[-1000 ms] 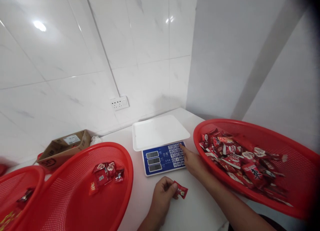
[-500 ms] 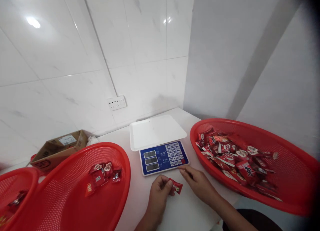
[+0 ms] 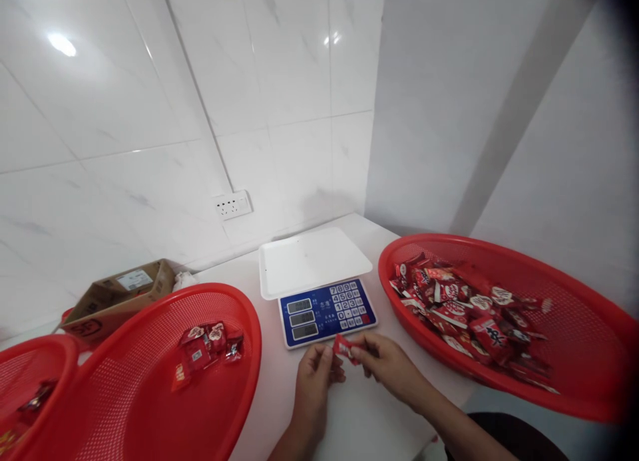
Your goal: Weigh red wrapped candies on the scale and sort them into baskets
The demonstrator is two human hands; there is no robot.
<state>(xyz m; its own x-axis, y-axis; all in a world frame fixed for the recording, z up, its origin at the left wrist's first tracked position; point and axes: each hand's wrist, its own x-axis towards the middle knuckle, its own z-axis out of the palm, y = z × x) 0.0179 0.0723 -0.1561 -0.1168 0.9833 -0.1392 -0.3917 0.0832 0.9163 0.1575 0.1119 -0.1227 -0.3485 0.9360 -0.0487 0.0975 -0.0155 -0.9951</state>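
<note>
Over the white table, in front of the scale, a small red wrapped candy (image 3: 344,348) is held up between my two hands. My right hand (image 3: 387,364) pinches its right part between thumb and fingers. At its left end, my left hand (image 3: 315,374) has thumb and forefinger closed, with the other fingers curled below. The candy's print is blurred. Just beyond my hands stands a blue-fronted weighing scale (image 3: 327,311) with number keys and small displays. Its white pan (image 3: 314,261) bears no candy.
On the right, a red plastic basket (image 3: 589,381) holds a heap of red packets (image 3: 479,308). Another red basket (image 3: 134,394) on the left contains several packets (image 3: 202,348). Part of a third basket (image 3: 64,358) shows farther left, near a cardboard box (image 3: 120,301) by the wall.
My right hand has moved left and taken hold of the candy, which was in my left hand alone. The candy is now raised slightly and turned.
</note>
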